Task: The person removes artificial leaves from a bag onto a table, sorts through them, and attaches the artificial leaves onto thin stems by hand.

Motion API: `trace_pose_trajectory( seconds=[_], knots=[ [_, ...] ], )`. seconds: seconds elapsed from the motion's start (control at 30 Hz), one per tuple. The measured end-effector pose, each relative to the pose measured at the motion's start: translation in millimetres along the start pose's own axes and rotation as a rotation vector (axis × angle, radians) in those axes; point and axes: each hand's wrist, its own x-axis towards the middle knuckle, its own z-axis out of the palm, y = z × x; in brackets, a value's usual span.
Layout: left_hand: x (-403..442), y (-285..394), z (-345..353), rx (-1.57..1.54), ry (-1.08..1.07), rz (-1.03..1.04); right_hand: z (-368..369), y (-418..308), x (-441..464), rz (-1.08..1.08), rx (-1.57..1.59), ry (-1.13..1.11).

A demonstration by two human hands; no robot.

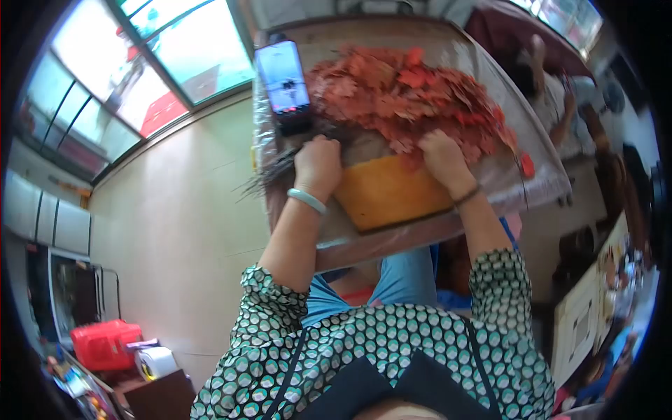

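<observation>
My left hand (318,164), with a pale bangle at the wrist, is closed at the bundle of thin dark stems (283,162) on the table's left side. Its fingertips press together among the stems; exactly how many they grip is hidden. A heap of red artificial maple leaves (392,91) covers the table's far half. At the heap's near edge my right hand (446,162) is closed, fingers pinched on the red leaves. Between my hands lies a flat yellow-orange board (395,192), close to the near table edge.
A phone (283,80) with a lit screen stands upright left of the leaves. Plastic sheeting covers the table (539,168). Another person (556,105) sits beyond its right side. A red case (105,344) is at lower left, and glass doors (189,52) at upper left.
</observation>
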Motion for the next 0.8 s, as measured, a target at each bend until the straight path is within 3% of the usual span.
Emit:
trace_pose_trajectory(
  seconds=[0.17,0.23,0.33,0.43,0.53,0.67,0.73,0.8],
  knots=[
    [2,-3,2,0.008,0.017,-0.037,-25,-20,3,0.007,0.065,0.055],
    [6,-2,6,-0.028,0.119,-0.036,-34,-24,7,-0.078,0.071,0.213],
    [5,4,1,0.010,0.147,-0.020,-38,-23,-2,0.148,0.101,0.144],
    [11,6,7,-0.064,0.150,-0.026,-34,-28,-11,0.329,0.361,0.225],
    [9,9,3,-0.158,0.253,0.056,-24,-37,-24,0.496,0.869,0.242],
    [7,13,-5,-0.276,0.365,0.120,-18,-39,-40,0.771,1.138,0.240],
    [15,9,5,-0.490,0.531,0.198,-24,-39,-39,0.938,1.306,0.312],
    [17,12,9,-0.791,0.572,0.233,-29,-41,-43,0.883,1.542,0.433]
  ],
)
